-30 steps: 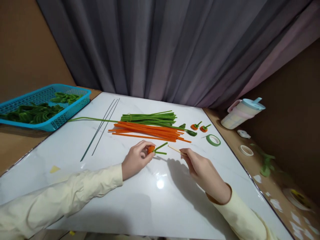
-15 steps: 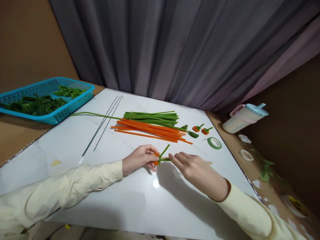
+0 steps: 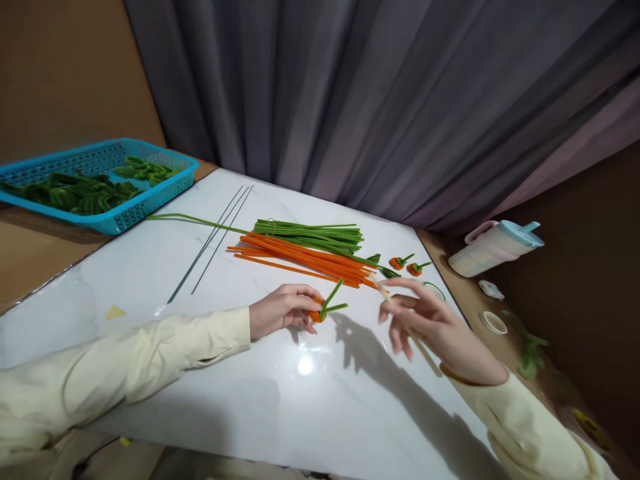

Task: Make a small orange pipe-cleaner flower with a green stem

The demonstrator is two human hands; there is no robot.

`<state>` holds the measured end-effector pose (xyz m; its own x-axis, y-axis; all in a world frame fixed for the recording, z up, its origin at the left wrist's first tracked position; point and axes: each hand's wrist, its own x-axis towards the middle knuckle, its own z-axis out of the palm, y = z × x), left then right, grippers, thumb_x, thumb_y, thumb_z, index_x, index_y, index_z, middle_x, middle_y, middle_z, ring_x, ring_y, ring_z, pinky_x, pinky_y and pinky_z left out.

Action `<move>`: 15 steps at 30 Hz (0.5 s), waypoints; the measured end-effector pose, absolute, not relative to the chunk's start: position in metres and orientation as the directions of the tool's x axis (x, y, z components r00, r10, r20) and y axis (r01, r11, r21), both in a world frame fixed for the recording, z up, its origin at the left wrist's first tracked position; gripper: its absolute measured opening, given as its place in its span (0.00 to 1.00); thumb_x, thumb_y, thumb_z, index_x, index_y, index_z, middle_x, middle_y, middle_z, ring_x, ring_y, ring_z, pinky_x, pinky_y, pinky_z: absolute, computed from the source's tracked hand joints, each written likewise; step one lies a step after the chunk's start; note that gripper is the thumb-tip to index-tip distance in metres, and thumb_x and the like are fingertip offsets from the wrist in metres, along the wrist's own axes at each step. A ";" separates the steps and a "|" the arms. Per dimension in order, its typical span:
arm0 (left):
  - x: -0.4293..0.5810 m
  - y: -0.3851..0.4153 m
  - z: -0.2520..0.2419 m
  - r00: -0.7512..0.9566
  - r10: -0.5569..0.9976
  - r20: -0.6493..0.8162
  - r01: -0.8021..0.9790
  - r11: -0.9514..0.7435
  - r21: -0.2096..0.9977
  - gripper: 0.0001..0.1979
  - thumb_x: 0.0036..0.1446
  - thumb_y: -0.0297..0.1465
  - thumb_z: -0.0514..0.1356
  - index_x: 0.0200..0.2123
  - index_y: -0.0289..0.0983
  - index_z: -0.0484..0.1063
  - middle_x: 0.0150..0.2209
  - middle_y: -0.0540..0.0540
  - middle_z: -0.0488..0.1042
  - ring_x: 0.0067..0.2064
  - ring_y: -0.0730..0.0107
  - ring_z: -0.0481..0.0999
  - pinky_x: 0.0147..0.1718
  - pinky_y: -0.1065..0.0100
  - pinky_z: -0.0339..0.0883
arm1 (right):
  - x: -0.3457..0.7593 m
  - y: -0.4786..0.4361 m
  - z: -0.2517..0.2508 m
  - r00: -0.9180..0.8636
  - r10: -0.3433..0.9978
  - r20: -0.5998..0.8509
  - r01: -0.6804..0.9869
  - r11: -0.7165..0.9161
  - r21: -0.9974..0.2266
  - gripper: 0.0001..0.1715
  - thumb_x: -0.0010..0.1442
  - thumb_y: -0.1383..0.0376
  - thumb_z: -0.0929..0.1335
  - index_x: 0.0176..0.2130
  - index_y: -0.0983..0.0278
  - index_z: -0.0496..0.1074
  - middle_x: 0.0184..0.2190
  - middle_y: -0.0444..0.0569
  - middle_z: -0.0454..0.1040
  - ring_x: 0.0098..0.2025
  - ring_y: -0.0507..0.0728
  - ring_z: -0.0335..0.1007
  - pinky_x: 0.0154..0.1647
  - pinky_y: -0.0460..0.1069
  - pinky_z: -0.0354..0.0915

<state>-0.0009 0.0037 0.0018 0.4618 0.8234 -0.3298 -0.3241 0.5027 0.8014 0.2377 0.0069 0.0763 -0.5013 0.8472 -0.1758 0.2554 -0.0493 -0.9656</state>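
My left hand (image 3: 285, 311) pinches a small orange pipe-cleaner ball (image 3: 317, 311) shaped like a persimmon or pumpkin. Two green pipe-cleaner ends (image 3: 332, 297) stick out of its top in a V. To the right and apart from it, my right hand (image 3: 443, 330) is raised over the table, its fingers closed on a thin pale wooden stick (image 3: 429, 359); motion blurs this hand a little. Just beyond both hands lie a pile of orange pipe cleaners (image 3: 310, 259) and a banded bundle of green ones (image 3: 313, 233). Two similar finished-looking orange balls (image 3: 398, 263) rest at the right.
At the far left stands a blue basket (image 3: 113, 220) holding green leaf shapes. Dark thin wires (image 3: 210, 247) lie across the white table. A green tape roll (image 3: 435, 291) is partly behind my right hand. On the right are a tumbler (image 3: 493, 247) and a white ring (image 3: 494, 323).
My right hand has drawn the stick away from the orange ball, moving right and turning, with the stick now tilted upward. The left hand keeps its hold on the ball.
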 end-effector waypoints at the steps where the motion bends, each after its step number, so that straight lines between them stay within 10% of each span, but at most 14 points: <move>1: -0.002 0.004 0.001 0.477 0.818 -0.320 -0.335 0.506 0.794 0.11 0.45 0.26 0.64 0.34 0.30 0.69 0.27 0.44 0.73 0.25 0.76 0.70 0.26 0.72 0.72 | 0.242 0.008 0.080 -0.439 0.891 -0.119 0.172 -0.047 -0.984 0.22 0.60 0.61 0.64 0.52 0.56 0.54 0.29 0.42 0.68 0.16 0.48 0.66 0.12 0.42 0.61; 8: -0.007 0.008 -0.002 0.621 0.719 -0.314 -0.393 0.631 0.668 0.11 0.42 0.24 0.63 0.33 0.30 0.70 0.28 0.43 0.74 0.27 0.72 0.73 0.19 0.75 0.70 | 0.253 0.022 0.093 -0.014 0.970 0.242 -0.183 0.235 -0.955 0.12 0.59 0.67 0.62 0.43 0.52 0.64 0.27 0.40 0.69 0.13 0.45 0.61 0.07 0.38 0.51; 15: -0.006 0.009 -0.001 0.639 0.709 -0.298 -0.363 0.620 0.695 0.10 0.42 0.24 0.63 0.32 0.30 0.70 0.27 0.44 0.74 0.25 0.73 0.72 0.19 0.75 0.70 | 0.249 0.021 0.078 -0.315 0.926 0.207 -0.163 0.162 -0.973 0.11 0.55 0.63 0.65 0.40 0.62 0.71 0.29 0.48 0.73 0.28 0.53 0.70 0.13 0.42 0.60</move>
<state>-0.0057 0.0086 -0.0008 0.6394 0.7089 -0.2977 -0.3635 0.6199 0.6954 0.2485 0.0210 0.0776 -0.3149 0.9263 0.2066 -0.1626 0.1618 -0.9733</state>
